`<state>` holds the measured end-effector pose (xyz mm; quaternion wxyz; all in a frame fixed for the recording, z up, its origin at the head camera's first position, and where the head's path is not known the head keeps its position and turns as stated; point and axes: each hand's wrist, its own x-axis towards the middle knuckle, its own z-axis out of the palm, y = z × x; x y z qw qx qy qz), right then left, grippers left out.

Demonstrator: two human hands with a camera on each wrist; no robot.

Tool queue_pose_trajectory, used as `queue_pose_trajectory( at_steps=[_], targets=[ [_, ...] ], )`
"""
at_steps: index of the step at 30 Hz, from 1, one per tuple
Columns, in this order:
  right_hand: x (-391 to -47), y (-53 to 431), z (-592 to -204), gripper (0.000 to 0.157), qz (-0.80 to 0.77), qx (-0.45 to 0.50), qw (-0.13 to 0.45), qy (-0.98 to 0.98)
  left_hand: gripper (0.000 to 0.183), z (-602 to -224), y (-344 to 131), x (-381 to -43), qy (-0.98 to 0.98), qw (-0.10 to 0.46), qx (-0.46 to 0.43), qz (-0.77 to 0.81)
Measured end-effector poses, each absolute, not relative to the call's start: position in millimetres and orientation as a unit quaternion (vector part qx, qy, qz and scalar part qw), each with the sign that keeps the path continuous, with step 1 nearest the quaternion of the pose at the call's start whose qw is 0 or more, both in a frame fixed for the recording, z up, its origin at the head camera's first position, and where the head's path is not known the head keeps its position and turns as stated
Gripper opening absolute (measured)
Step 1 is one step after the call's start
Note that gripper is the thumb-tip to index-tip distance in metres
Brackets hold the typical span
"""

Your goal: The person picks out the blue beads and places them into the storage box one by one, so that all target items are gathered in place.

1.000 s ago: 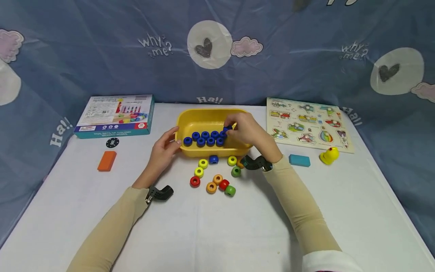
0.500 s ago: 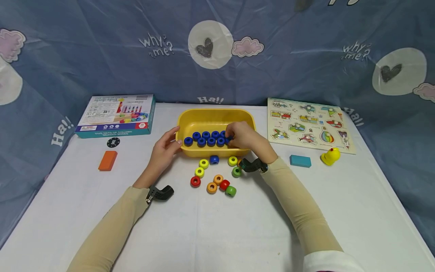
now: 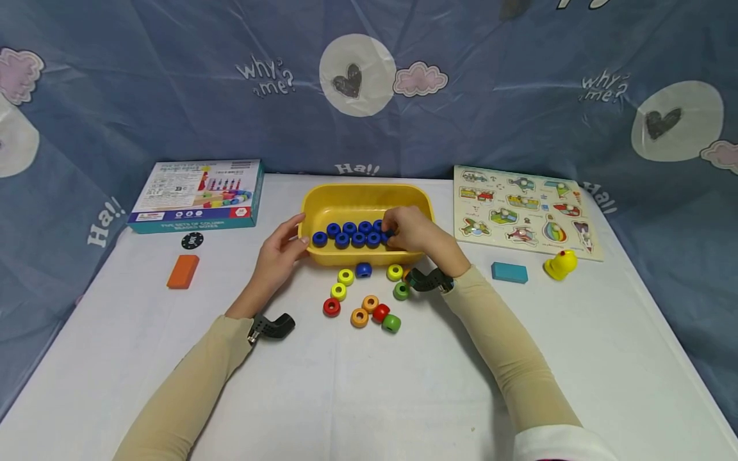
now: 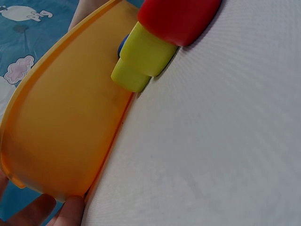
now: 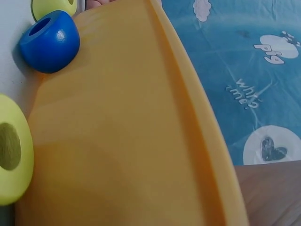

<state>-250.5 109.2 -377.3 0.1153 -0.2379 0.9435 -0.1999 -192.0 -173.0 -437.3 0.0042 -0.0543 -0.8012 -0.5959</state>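
A yellow plastic tray (image 3: 346,257) stands at the table's back middle, with blue beads (image 3: 358,240) in two rows along its front side. My left hand (image 3: 279,256) holds the tray's left end, thumb at the front corner and fingers along the side. In the left wrist view, its fingertips (image 4: 71,211) rest against the tray's end wall. Reaching over the front rim, my right hand (image 3: 412,232) pinches a blue bead (image 3: 385,239) at the right end of the front row. The fingers partly cover that bead. The tray's wall hides the right fingers in the right wrist view.
Loose beads lie before the tray: blue (image 3: 363,270), yellow (image 3: 345,277), red (image 3: 331,307), orange (image 3: 359,317) and green (image 3: 391,323). A box (image 3: 196,198), a black disc (image 3: 192,241) and an orange block (image 3: 182,272) lie left; a puzzle board (image 3: 519,214), blue block (image 3: 510,272) and yellow toy (image 3: 560,264) lie right.
My right hand has lowered the blue bead from above the tray floor to the front row's right end, then stayed nearly still. The left hand keeps its hold on the tray.
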Motion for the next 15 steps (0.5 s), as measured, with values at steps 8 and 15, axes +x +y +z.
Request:
queue_pose_trajectory(
  at_steps=[8, 15],
  targets=[
    [-248, 112, -369, 0.024, -0.195, -0.244, 0.110, 0.944, 0.051, -438, -173, -192, -0.803, 0.006, -0.054, -0.594],
    [-241, 118, -351, 0.024, -0.215, -0.268, 0.076, 0.936, 0.049, -439, -173, -192, -0.804, 0.014, -0.053, -0.591]
  ],
)
